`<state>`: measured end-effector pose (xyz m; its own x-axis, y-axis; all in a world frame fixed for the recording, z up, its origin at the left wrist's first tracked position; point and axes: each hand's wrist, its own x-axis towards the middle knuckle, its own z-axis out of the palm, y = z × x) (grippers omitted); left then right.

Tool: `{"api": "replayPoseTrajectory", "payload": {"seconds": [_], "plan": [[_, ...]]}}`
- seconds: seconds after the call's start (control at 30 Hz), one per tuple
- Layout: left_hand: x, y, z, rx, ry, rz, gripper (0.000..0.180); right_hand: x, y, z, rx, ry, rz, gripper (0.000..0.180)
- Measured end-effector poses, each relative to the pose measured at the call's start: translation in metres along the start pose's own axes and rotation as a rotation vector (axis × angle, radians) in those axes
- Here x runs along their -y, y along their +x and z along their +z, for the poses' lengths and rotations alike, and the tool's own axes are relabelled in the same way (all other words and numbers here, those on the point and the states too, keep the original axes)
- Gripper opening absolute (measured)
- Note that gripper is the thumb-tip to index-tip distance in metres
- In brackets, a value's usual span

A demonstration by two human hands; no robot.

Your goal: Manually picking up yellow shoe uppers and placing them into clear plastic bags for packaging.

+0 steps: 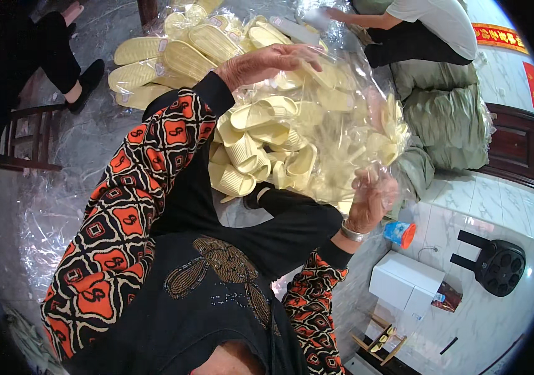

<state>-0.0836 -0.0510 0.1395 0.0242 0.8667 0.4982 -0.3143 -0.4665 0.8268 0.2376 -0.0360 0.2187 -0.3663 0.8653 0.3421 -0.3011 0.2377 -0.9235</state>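
A large clear plastic bag is stretched between my two hands above a pile of pale yellow slippers. My left hand is at the bag's upper left side, its fingertips closed on the film. At the lower right, my right hand grips the bag's other side, fingers bent and partly covered by the shiny plastic. Pale yellow slippers show through the film, but I cannot tell whether any lie inside this bag. More slippers, some with small tags, lie beyond my left forearm.
A co-worker in a white shirt crouches at the far right, an arm reaching to plastic. Stuffed greenish sacks stand at the right. Another person's dark shoe and a wooden chair are at the left. A blue-and-orange tub sits by my right wrist.
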Motion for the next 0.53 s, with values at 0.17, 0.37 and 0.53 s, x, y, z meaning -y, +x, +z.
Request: {"api": "replayPoseTrajectory", "payload": {"seconds": [0.17, 0.37, 0.53], "plan": [[0.000, 0.006, 0.006, 0.116, -0.017, 0.031, 0.036, 0.002, -0.010, 0.000, 0.193, 0.367, 0.190, 0.028], [0.007, -0.001, 0.008, 0.111, -0.131, -0.120, 0.021, -0.001, -0.018, 0.003, 0.210, 0.447, 0.250, 0.027], [0.006, -0.001, 0.010, -0.078, -0.196, -0.286, 0.022, -0.026, -0.013, -0.040, -0.155, -0.158, 0.262, 0.051]]}}
